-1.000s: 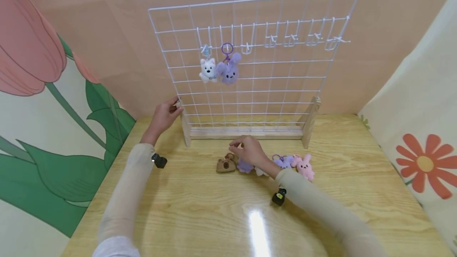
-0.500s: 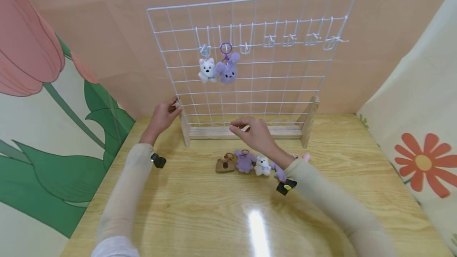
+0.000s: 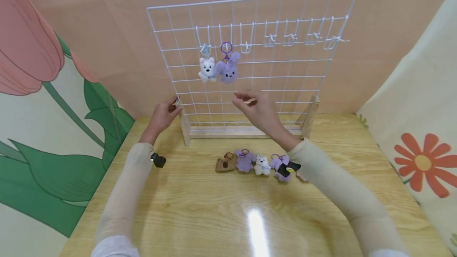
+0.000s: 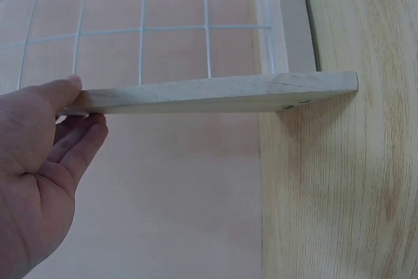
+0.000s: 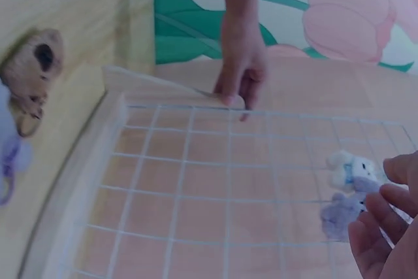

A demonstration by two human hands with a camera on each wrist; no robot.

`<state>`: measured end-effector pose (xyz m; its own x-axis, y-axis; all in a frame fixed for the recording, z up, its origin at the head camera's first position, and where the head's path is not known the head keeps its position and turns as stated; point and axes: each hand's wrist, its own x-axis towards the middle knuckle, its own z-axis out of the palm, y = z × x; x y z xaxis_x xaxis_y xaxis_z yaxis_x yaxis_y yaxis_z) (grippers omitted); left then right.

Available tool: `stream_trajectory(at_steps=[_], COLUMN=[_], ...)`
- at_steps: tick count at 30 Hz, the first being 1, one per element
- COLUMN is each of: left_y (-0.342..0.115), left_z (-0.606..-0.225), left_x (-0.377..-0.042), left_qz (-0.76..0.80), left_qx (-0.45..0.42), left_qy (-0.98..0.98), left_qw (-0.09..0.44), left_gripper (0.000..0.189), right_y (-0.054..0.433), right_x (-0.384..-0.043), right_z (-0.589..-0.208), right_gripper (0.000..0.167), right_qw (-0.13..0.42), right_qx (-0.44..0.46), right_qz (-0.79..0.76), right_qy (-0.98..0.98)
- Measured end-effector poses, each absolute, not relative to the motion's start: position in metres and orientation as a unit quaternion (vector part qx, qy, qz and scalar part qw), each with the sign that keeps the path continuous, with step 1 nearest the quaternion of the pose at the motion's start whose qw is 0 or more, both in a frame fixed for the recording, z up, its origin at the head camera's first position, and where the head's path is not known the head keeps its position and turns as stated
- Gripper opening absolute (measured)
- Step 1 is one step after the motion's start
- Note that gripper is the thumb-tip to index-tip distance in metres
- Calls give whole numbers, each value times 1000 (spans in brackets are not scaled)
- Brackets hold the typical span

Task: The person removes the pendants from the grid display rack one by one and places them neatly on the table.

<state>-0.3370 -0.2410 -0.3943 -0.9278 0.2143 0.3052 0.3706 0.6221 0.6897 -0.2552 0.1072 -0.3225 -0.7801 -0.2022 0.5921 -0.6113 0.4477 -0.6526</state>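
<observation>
My left hand (image 3: 165, 117) pinches the upper end of the wooden side support (image 4: 215, 93) of a white wire grid rack (image 3: 251, 0), thumb on one face and fingers on the other. In front of the grid, my right hand (image 3: 260, 110) is raised with fingers loosely bent and thumb close to them; nothing shows between them. Above its fingertips hang a white dog plush keychain (image 3: 208, 70) and a purple bunny plush keychain (image 3: 228, 71), side by side on hooks. To the right of them is a bare white hook (image 3: 245, 47).
On the table (image 3: 200, 205) lies a row of plush keychains: brown bear (image 3: 225, 164), purple (image 3: 244, 162), white dog (image 3: 262, 165), another purple one (image 3: 282, 175), and a pink one (image 3: 302, 176) mostly behind the right forearm. Several more hooks (image 3: 290, 39) line the grid's upper right.
My right hand has risen from over the row of keychains to the middle of the grid, uncovering keychains below it. The left hand stays on the side support.
</observation>
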Motion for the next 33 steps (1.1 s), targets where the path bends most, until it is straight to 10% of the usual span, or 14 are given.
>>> stream_trajectory(at_steps=[33], left_y=[-239], left_z=[-394], left_x=[-336], left_qz=[-406], left_qx=[-172], left_qy=[-891], left_qw=[111], left_gripper=[52], right_y=[85], right_x=[-309], right_z=[-254], right_gripper=[27], right_qw=[338], right_qx=[112], right_qz=[534], right_qy=[-767])
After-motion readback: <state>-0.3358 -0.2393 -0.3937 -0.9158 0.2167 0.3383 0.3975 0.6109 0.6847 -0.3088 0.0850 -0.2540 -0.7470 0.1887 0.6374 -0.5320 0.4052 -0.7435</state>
